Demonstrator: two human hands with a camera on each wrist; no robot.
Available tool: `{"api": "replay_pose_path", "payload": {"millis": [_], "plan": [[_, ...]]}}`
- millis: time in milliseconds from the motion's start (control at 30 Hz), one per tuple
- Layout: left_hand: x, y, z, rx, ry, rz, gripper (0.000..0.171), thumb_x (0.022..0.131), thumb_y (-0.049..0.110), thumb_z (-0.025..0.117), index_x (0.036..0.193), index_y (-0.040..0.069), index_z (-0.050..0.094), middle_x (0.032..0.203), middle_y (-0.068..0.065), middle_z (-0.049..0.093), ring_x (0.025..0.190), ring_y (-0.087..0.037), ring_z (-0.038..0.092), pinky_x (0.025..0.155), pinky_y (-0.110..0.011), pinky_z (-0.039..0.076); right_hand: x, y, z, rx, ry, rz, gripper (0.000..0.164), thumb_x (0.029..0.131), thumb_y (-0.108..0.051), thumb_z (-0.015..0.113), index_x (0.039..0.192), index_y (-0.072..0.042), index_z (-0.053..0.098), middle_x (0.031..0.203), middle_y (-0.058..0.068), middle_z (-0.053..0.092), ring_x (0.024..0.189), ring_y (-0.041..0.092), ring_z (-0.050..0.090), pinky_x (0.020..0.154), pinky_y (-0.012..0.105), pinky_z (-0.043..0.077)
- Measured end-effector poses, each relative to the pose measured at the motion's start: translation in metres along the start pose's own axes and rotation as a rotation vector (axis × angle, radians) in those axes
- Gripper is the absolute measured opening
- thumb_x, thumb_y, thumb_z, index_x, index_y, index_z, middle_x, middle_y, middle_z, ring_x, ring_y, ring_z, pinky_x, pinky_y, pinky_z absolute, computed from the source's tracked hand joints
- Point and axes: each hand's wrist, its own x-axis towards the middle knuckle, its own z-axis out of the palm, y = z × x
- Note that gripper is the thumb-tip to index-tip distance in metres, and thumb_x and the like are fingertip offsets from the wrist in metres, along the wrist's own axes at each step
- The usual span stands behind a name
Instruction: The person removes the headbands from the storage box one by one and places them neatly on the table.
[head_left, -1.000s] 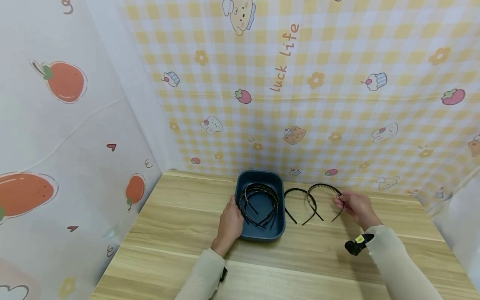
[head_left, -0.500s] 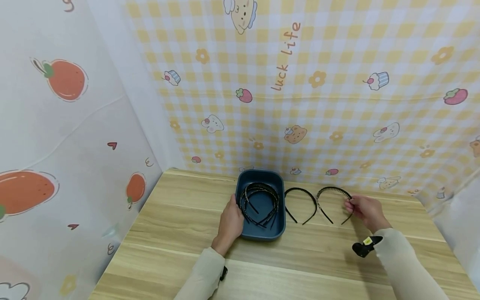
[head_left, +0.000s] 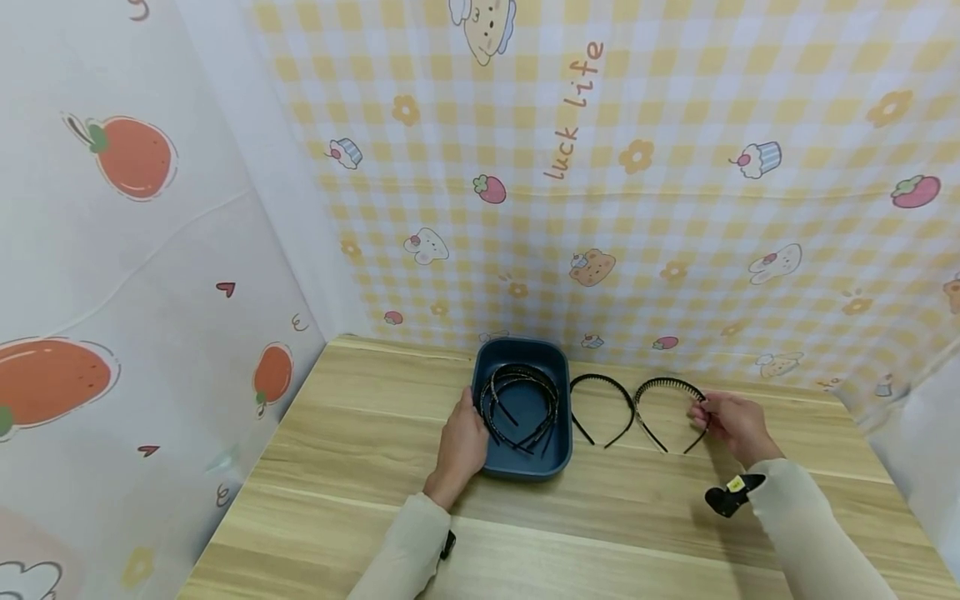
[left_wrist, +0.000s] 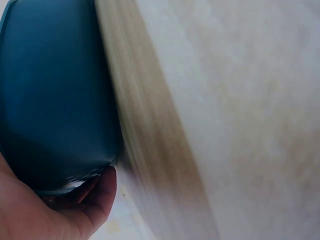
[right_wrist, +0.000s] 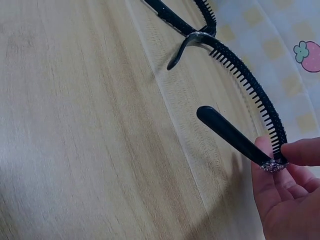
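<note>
A dark blue rectangular bin (head_left: 527, 472) stands on the wooden table, with several black headbands (head_left: 553, 398) piled inside it. My left hand (head_left: 461, 442) holds the bin by its left side; in the left wrist view the bin's outer wall (left_wrist: 55, 90) fills the upper left, above the fingers. To the right of the bin lies a toothed black headband (head_left: 602, 377). Beside that one is another headband (head_left: 670, 382), pinched near its right end by my right hand (head_left: 738, 423). The right wrist view shows its comb teeth and a sparkly stone cluster (right_wrist: 273, 166) at the fingertips.
The wood-grain table (head_left: 600, 533) extends in front of the bin and headbands. A yellow checked cloth wall (head_left: 645, 292) rises right behind them. A white printed wall (head_left: 187, 275) stands on the left.
My right hand has moved right with its headband, which overlapped the neighbouring headband before and now sits beside it, slightly lower. My left hand and the bin have stayed in place.
</note>
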Motion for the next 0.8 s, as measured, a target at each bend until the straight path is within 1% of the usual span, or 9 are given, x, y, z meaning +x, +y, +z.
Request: {"api": "replay_pose_path", "payload": {"millis": [200, 400, 433, 533, 633, 700, 800], "plan": [[0.0004, 0.0008, 0.0003, 0.004, 0.004, 0.002, 0.047, 0.093, 0.006, 0.039, 0.138, -0.005, 0.028, 0.115, -0.018, 0.054, 0.071, -0.022, 0.057, 0.063, -0.036, 0.047, 0.0006, -0.0003, 0.0001, -0.04, 0.008, -0.004, 0.046, 0.09, -0.002, 0.046, 0.132, 0.01, 0.031, 0.08, 0.002, 0.067, 0.075, 0.014, 0.065, 0.075, 0.031, 0.051], [0.0004, -0.0009, 0.0024, 0.006, 0.005, 0.002, 0.048, 0.092, 0.006, 0.039, 0.138, -0.005, 0.029, 0.115, -0.018, 0.055, 0.071, -0.022, 0.057, 0.063, -0.036, 0.047, 0.0019, 0.001, -0.0023, -0.1, 0.01, -0.033, 0.043, 0.091, -0.004, 0.045, 0.128, 0.013, 0.034, 0.079, 0.002, 0.066, 0.076, 0.013, 0.064, 0.075, 0.034, 0.051], [0.0004, -0.0011, 0.0026, 0.005, 0.002, 0.001, 0.048, 0.092, 0.006, 0.039, 0.138, -0.004, 0.028, 0.115, -0.018, 0.054, 0.07, -0.021, 0.056, 0.063, -0.036, 0.047, 0.0018, 0.0012, -0.0025, -0.109, 0.012, -0.037, 0.041, 0.091, -0.005, 0.045, 0.127, 0.013, 0.035, 0.079, 0.002, 0.066, 0.075, 0.013, 0.063, 0.075, 0.034, 0.051], [0.0003, -0.0014, 0.0024, -0.001, -0.006, 0.0, 0.048, 0.093, 0.006, 0.038, 0.138, -0.004, 0.027, 0.117, -0.018, 0.053, 0.065, -0.018, 0.053, 0.059, -0.033, 0.046, 0.0002, 0.0008, -0.0029, -0.14, 0.023, -0.047, 0.033, 0.091, -0.007, 0.046, 0.119, 0.011, 0.045, 0.077, 0.001, 0.066, 0.073, 0.012, 0.063, 0.072, 0.034, 0.051], [0.0, -0.0012, 0.0016, -0.003, -0.009, 0.001, 0.048, 0.093, 0.007, 0.037, 0.139, -0.004, 0.027, 0.119, -0.018, 0.053, 0.063, -0.016, 0.052, 0.058, -0.032, 0.045, -0.0014, -0.0005, -0.0022, -0.155, 0.034, -0.053, 0.029, 0.091, -0.008, 0.047, 0.115, 0.008, 0.049, 0.074, -0.001, 0.065, 0.071, 0.011, 0.063, 0.07, 0.033, 0.051], [0.0, -0.0012, 0.0014, -0.005, -0.007, 0.003, 0.048, 0.093, 0.007, 0.037, 0.139, -0.004, 0.027, 0.119, -0.018, 0.053, 0.063, -0.017, 0.053, 0.058, -0.032, 0.045, -0.0018, -0.0011, -0.0017, -0.168, 0.041, -0.055, 0.032, 0.09, -0.009, 0.048, 0.116, 0.009, 0.048, 0.073, -0.002, 0.065, 0.07, 0.01, 0.062, 0.069, 0.033, 0.051], [-0.0001, -0.0011, 0.0013, -0.007, -0.004, 0.006, 0.047, 0.094, 0.007, 0.037, 0.139, -0.004, 0.027, 0.12, -0.018, 0.052, 0.067, -0.019, 0.055, 0.061, -0.033, 0.046, -0.002, -0.0011, -0.0011, -0.207, 0.055, -0.059, 0.041, 0.09, -0.01, 0.047, 0.124, 0.012, 0.041, 0.075, -0.006, 0.063, 0.072, 0.009, 0.062, 0.07, 0.033, 0.051]]}}
